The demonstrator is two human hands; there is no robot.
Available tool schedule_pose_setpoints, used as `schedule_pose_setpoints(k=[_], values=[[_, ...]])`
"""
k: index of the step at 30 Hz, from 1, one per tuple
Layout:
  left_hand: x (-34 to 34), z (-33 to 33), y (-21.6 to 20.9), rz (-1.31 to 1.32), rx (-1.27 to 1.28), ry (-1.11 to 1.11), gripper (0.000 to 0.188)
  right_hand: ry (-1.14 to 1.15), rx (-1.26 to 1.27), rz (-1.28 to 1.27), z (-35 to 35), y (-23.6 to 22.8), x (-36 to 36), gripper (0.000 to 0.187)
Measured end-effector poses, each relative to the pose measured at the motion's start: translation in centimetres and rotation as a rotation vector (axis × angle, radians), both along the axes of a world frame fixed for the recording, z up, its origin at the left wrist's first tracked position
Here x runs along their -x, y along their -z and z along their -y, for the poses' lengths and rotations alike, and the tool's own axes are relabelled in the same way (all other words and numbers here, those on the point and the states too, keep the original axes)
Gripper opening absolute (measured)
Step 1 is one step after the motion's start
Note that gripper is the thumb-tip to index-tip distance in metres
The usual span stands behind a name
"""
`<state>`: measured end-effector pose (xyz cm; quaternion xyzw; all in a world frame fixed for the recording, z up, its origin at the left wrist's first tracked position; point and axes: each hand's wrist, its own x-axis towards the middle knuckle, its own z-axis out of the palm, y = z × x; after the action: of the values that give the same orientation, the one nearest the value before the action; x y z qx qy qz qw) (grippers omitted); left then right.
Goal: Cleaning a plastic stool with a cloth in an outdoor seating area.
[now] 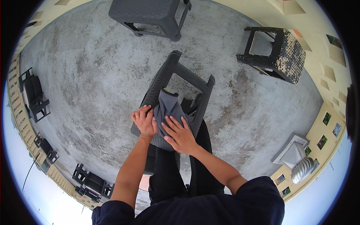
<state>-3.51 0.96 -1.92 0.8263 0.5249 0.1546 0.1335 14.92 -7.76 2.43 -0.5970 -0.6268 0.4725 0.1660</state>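
Observation:
A dark grey plastic stool (154,87) with a woven texture is tipped on its side in front of my knees, two of its legs pointing away from me. A grey cloth (168,107) with a small yellow-green edge lies bunched against it. My left hand (145,120) is closed on the stool's left edge, its thumb beside the cloth. Flat on the cloth lies my right hand (180,135), fingers spread, pressing it against the stool. Part of the stool's near end is hidden under my hands and the cloth.
Another grey stool (144,11) stands ahead. At right is a black stool (290,56) with worn, pale patches. Dark chairs or stools (33,92) line the left side. A low yellow wall (315,129) bounds the concrete floor (101,71), with a metal roof vent (296,152) at right.

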Motion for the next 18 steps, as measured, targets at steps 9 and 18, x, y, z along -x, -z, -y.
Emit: schedule_pose_setpoints(k=[9, 18], values=[[-0.2, 0.1, -0.2, 0.067, 0.009, -0.021, 0.036, 0.058, 0.172, -0.107, -6.2, 5.0, 0.5, 0.070], [-0.8, 0.0, -0.3, 0.066, 0.005, -0.018, 0.033, 0.086, 0.217, 0.192, 6.7, 4.1, -4.7, 0.066]])
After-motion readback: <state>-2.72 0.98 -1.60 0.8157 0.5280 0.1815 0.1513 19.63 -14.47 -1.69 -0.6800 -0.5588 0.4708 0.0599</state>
